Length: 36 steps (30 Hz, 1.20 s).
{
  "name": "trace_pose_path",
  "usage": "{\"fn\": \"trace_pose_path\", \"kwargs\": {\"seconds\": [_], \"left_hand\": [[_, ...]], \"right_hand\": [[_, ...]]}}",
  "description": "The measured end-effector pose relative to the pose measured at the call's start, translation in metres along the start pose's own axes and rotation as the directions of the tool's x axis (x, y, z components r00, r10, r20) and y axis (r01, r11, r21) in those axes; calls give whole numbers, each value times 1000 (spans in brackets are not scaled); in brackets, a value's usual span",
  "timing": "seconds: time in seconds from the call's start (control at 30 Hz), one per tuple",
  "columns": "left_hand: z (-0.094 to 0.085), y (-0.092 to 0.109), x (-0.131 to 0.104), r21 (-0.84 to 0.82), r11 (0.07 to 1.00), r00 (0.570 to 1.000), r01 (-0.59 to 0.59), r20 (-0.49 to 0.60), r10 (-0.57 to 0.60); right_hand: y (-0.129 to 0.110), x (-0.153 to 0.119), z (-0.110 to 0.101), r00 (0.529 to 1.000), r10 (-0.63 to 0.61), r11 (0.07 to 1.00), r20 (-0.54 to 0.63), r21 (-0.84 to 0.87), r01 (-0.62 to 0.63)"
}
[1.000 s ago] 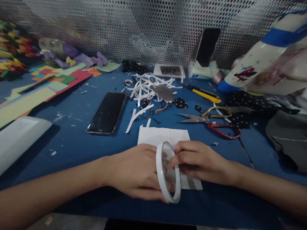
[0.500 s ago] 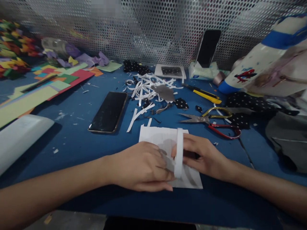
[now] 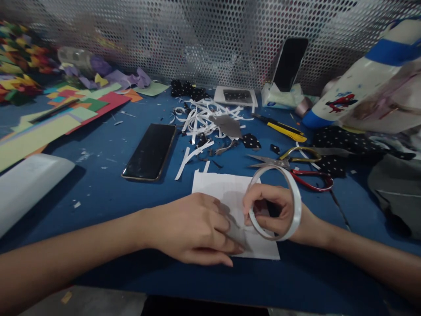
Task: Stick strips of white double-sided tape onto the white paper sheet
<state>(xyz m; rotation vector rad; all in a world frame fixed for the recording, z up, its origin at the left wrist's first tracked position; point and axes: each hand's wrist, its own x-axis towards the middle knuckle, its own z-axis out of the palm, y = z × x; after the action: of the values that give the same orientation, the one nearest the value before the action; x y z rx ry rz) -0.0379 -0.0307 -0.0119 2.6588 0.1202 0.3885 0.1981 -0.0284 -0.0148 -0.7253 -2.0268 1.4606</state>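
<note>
My left hand (image 3: 200,230) lies over the left part of a folded white sheet of paper (image 3: 226,184), its fingers stretched out and pressing on it. Above the right part of that sheet, my right hand (image 3: 272,208) pinches a roll of white double-sided tape (image 3: 297,206) by its near-left rim. The ring of tape stands tilted, with its opening facing me, and my fingers show through it. What lies under my left palm is hidden.
Open scissors (image 3: 272,162) and a yellow cutter (image 3: 284,131) lie beyond my right hand. A phone (image 3: 151,151) lies flat behind my left hand. White paper strips (image 3: 204,116) are heaped at the back centre. A tall bottle (image 3: 348,87) leans at the right.
The tape roll has turned from edge-on to showing its open ring and has moved right with my right hand. My left hand stays on the paper.
</note>
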Motion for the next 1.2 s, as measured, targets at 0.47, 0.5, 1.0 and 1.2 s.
{"fn": "trace_pose_path", "kwargs": {"seconds": [0.47,0.5,1.0,1.2], "left_hand": [[0,0,-1,13,1000,1000,-27,-15,27],[0,0,-1,25,999,1000,-23,-12,23],[2,0,-3,34,999,1000,-23,-11,23],[4,0,-4,25,1000,1000,5,-14,-5]], "right_hand": [[-1,2,3,994,67,978,-91,-190,-83],[-1,3,3,992,82,975,-100,-199,-101],[1,4,11,989,74,918,-131,-379,-119],[0,5,13,989,77,921,-127,-372,-120]]}}
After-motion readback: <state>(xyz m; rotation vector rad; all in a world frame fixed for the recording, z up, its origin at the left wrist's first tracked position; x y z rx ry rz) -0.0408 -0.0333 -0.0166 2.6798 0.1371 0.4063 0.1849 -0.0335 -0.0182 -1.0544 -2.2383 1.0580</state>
